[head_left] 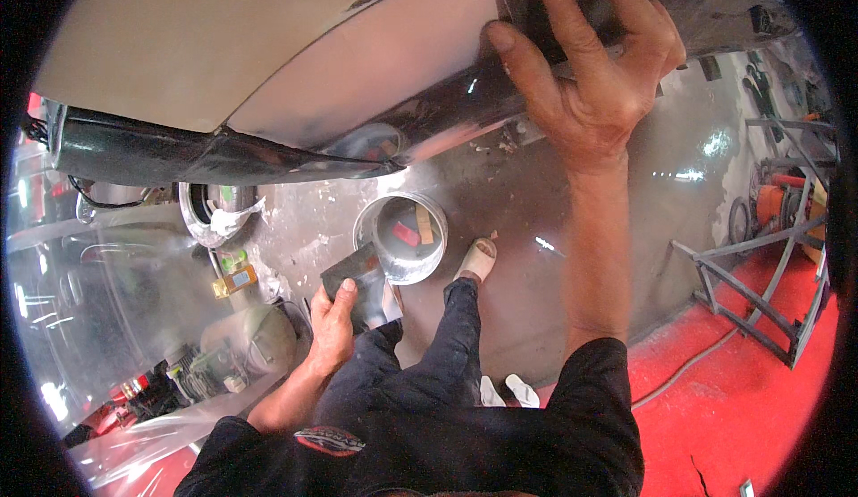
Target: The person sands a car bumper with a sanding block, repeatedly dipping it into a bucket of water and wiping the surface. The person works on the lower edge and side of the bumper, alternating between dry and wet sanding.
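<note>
The left hand (332,327) pinches one dark sheet (365,275), seemingly light, bendy, best held by its edge; the right hand (606,86) lies spread over a grey sheet (521,1), grip unclear.

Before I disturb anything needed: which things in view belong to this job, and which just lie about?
Likely in the job:
- dark sheet, in the left hand
- pink-patched panel, right hand on it
- bucket, two pieces inside

Apparently just lying about:
- white slippers
- metal frame
- yellow container
</note>
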Available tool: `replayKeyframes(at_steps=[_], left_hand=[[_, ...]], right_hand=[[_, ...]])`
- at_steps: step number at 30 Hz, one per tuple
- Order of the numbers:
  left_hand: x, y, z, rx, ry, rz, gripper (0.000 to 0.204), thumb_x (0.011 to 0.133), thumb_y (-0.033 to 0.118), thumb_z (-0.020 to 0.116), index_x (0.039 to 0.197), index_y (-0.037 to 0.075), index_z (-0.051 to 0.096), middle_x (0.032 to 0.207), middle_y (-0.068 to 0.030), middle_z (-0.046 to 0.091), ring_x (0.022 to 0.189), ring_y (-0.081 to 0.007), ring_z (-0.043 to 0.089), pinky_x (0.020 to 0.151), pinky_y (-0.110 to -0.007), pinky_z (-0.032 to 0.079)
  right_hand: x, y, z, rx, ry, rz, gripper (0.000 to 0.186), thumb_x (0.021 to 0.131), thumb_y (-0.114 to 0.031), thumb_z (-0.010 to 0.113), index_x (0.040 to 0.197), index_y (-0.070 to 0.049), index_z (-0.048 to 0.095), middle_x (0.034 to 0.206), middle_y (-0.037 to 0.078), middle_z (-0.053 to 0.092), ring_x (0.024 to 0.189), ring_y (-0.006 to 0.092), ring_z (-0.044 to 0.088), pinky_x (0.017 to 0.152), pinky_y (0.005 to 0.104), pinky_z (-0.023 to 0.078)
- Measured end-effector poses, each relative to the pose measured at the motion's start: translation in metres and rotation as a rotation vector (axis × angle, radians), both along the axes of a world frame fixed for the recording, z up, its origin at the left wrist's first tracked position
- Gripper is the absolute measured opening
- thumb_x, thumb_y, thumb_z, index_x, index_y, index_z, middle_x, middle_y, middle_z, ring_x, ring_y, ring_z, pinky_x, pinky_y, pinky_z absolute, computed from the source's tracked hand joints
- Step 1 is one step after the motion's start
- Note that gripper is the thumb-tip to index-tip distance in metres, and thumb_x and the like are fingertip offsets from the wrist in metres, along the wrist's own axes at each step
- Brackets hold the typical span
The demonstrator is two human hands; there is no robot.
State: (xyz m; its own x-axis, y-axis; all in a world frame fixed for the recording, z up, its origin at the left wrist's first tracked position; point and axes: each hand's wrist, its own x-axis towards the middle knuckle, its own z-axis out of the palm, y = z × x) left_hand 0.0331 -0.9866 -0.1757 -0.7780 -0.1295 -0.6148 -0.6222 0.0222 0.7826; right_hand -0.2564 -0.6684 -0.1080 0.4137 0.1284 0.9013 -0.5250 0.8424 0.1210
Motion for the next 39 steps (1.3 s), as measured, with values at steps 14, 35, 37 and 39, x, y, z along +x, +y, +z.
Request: replayKeyframes(at_steps=[14, 35, 37, 39], left_hand=[[-0.001, 0.001, -0.002, 0.005, 0.023, -0.016, 0.029, 0.102, 0.022, 0.060, 0.123, 0.002, 0.059, 0.109, -0.0038, 0.067, 0.093, -0.0149, 0.062, 0.082, -0.032, 0.051], [-0.006, 0.008, 0.000, -0.012, 0.027, -0.064, 0.034, 0.103, 0.026, 0.059, 0.126, 0.000, 0.060, 0.111, -0.0026, 0.065, 0.098, -0.0125, 0.057, 0.089, -0.030, 0.046], [-0.004, 0.005, -0.003, -0.016, 0.022, -0.058, 0.036, 0.103, 0.027, 0.060, 0.127, 0.000, 0.060, 0.112, -0.0032, 0.066, 0.098, -0.0129, 0.057, 0.089, -0.030, 0.047], [-0.006, 0.009, 0.002, -0.016, 0.030, -0.031, 0.028, 0.102, 0.023, 0.061, 0.120, 0.002, 0.060, 0.108, -0.0027, 0.066, 0.095, -0.0126, 0.059, 0.085, -0.031, 0.049]], right_hand=[[0.108, 0.013, 0.013, 0.168, -0.840, -0.234, 0.051, 0.067, -0.036, 0.084, 0.113, -0.016, 0.079, 0.119, 0.010, 0.065, 0.107, 0.0281, 0.055, 0.099, 0.0418, 0.040], [0.103, 0.008, 0.006, 0.166, -0.755, -0.206, 0.048, 0.073, -0.042, 0.083, 0.116, -0.020, 0.078, 0.122, 0.010, 0.062, 0.113, 0.0296, 0.050, 0.099, 0.0427, 0.041], [0.094, 0.000, 0.002, 0.152, -0.714, -0.178, 0.052, 0.070, -0.043, 0.085, 0.117, -0.020, 0.078, 0.122, 0.009, 0.062, 0.113, 0.0291, 0.050, 0.101, 0.0419, 0.040], [0.091, -0.006, 0.003, 0.142, -0.716, -0.172, 0.056, 0.068, -0.043, 0.086, 0.118, -0.020, 0.077, 0.122, 0.009, 0.062, 0.113, 0.0286, 0.049, 0.101, 0.0415, 0.039]])
